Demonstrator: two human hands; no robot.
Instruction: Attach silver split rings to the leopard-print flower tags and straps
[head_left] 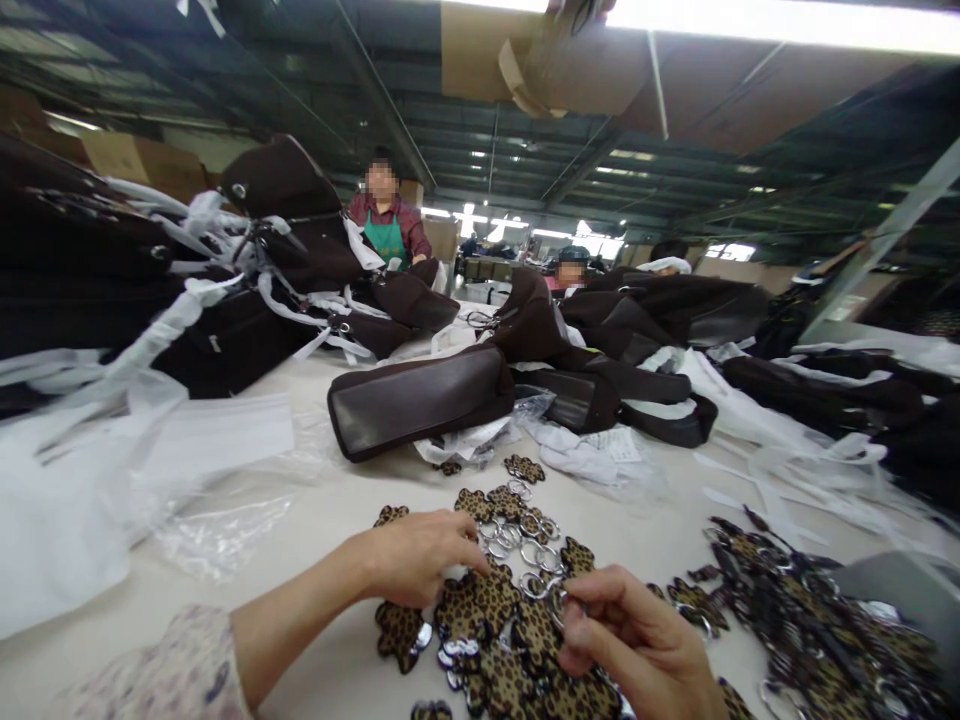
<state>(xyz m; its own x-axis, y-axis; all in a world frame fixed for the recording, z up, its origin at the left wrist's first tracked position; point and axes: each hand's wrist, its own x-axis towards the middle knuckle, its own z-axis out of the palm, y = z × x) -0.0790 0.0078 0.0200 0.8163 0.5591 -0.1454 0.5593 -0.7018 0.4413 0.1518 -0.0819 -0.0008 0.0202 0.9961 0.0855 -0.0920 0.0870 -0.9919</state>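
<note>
A pile of leopard-print flower-shaped key charms [495,610] with silver rings lies on the pale table [322,520] in front of me. My left hand [420,555] rests on the pile with its fingers curled down onto one charm. My right hand [637,645] pinches a silver key ring [559,600] at the edge of the pile. Loose silver rings [525,545] lie among the charms just beyond my fingers.
Dark brown handbags [420,400] and white wrapping strips lie heaped across the table behind the charms. Clear plastic bags [217,500] lie at left. A second heap of charms [817,630] sits at right beside a grey tray. Two people sit at the far side.
</note>
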